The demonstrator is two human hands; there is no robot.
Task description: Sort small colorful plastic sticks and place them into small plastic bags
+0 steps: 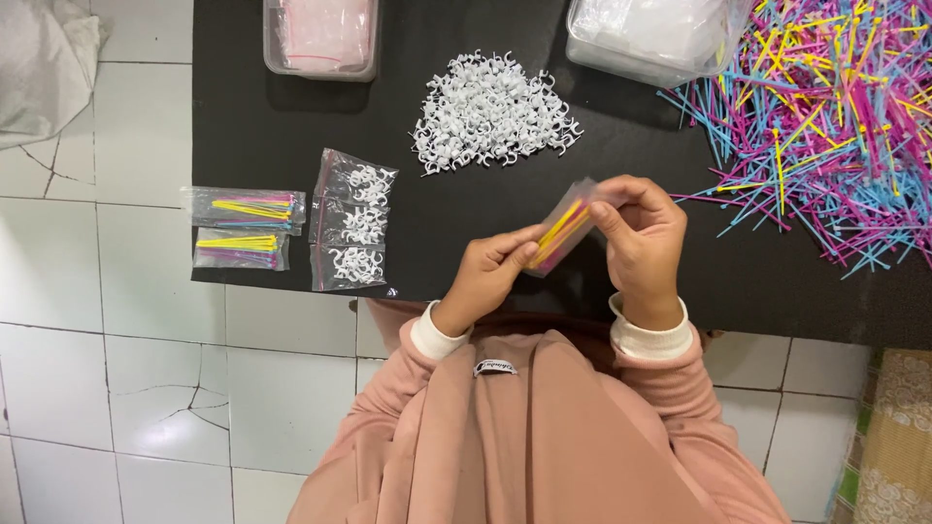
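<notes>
Both hands work just above the near edge of the black mat [291, 126]: the left hand [485, 277] pinches the lower end of a small clear bag [563, 228] of yellow and pink ties, and the right hand [641, 243] closes thumb and fingertips on its upper end. Loose white clips [490, 112] lie heaped beyond the bag, coloured ties [825, 116] spread to the right, and filled bags [291, 228] lie in rows at the left

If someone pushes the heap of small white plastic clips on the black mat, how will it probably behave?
The heap of white clips would probably spread rather than slide as one, since the pieces lie loose. They look small and thin, so likely very light. Their curved, hooked shapes may catch on each other, so a few could drag along in clumps over the black mat.
</notes>
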